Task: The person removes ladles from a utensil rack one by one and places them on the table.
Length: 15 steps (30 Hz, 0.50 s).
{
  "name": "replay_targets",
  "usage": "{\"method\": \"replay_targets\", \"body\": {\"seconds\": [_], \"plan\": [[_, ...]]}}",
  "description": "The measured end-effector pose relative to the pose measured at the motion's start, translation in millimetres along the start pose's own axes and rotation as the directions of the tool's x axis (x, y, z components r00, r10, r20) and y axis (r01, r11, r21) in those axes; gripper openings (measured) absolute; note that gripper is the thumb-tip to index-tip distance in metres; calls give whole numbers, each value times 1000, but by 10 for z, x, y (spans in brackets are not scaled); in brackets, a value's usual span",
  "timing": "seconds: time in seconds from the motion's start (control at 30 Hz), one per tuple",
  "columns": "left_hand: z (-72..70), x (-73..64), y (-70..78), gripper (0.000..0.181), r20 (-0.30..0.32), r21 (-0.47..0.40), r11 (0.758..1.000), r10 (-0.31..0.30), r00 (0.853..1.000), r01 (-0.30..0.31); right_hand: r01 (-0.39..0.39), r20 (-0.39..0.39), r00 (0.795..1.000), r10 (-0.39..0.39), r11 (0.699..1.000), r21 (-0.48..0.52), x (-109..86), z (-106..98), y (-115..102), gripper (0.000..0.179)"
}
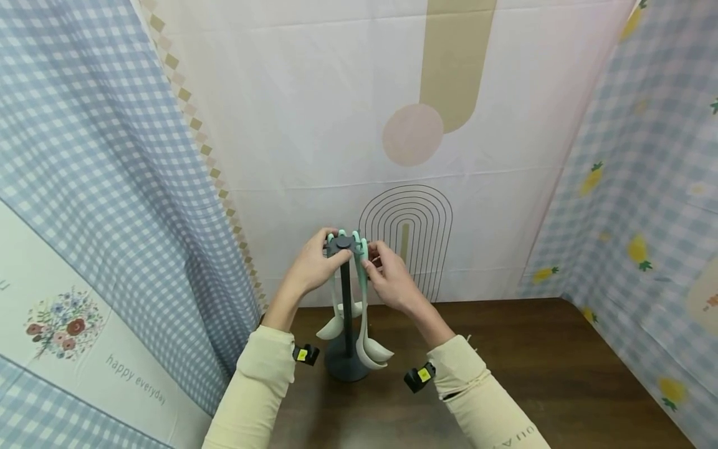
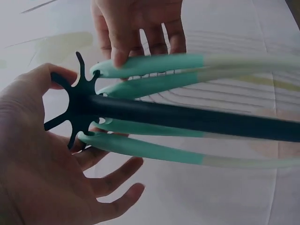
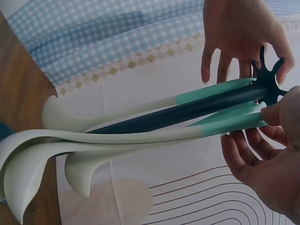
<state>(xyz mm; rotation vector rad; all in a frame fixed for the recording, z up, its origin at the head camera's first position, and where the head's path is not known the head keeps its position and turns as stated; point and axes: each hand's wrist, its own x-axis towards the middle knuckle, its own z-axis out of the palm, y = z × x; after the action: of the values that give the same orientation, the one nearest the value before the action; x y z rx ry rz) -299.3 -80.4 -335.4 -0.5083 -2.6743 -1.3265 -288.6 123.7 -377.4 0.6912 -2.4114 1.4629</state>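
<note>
A dark utensil stand (image 1: pixel 347 293) rises upright from its round base, with several hooks spread around the top. My left hand (image 1: pixel 311 265) holds this hooked top, thumb on the near side and fingers behind. Mint-handled utensils with pale, scooped heads hang around the pole. On the right side, my right hand (image 1: pixel 392 280) pinches the upper handle of a ladle (image 3: pixel 234 124) between thumb and fingers, close below its hook. Another mint handle (image 2: pixel 150 84) lies right beside that one in the left wrist view. A pale scoop-headed utensil (image 1: pixel 331 328) hangs on the left.
The stand's base (image 1: pixel 342 371) is on a brown wooden table (image 1: pixel 493 368), near its back edge. A printed white cloth (image 1: pixel 303 125) hangs behind the table. Blue checked curtains (image 1: pixel 146 162) hang at both sides. Each wrist wears a small black camera (image 1: pixel 419 376).
</note>
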Motion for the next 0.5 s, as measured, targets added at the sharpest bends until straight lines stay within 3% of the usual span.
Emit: {"method": "replay_targets", "body": {"seconds": [0.17,0.5], "plan": [[-5,9,9,66,-3,75,997,-8,1000,8,-9,-17,1000,8,1000,-29,1,6,-43,22],[25,7,-16,66,-19,97,995,14,1000,-12,25,-65,997,-34,991,-133,6,15,-66,17]]}}
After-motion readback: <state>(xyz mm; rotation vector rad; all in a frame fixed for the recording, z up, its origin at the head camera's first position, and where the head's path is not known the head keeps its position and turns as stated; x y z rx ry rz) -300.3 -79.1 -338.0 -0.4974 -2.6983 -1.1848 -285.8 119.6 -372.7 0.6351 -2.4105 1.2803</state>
